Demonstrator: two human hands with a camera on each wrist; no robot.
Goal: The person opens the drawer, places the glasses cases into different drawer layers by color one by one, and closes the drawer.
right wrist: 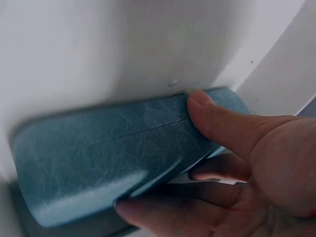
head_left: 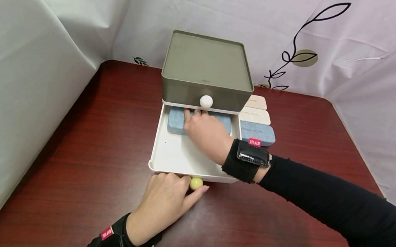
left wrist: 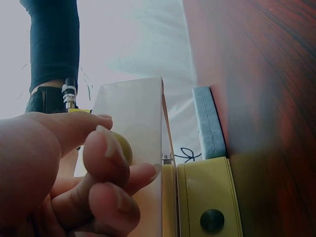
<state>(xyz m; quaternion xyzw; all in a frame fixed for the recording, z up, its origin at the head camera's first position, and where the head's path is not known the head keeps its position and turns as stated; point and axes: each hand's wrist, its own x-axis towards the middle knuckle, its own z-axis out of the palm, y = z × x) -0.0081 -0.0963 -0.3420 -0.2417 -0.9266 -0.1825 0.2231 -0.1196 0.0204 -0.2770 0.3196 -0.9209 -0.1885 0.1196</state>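
Observation:
A grey-green desktop drawer box (head_left: 207,59) stands on the table, its lower white drawer (head_left: 176,153) pulled out. My left hand (head_left: 168,196) holds the round yellow-green knob (head_left: 196,183) at the drawer front, fingers curled about it in the left wrist view. Inside the drawer, toward the back, lies a blue glasses case (head_left: 176,122). My right hand (head_left: 208,132) reaches in from above and grips that case. In the right wrist view the thumb (right wrist: 200,106) presses one long side while the fingers go round the other. Part of the case is hidden under the hand.
Right of the drawer box lie another blue case (head_left: 260,132) and two cream cases (head_left: 255,115), side by side. The upper drawer has a white knob (head_left: 206,101) and is closed. White patterned cloth (head_left: 263,27) hangs behind the reddish-brown table (head_left: 93,153).

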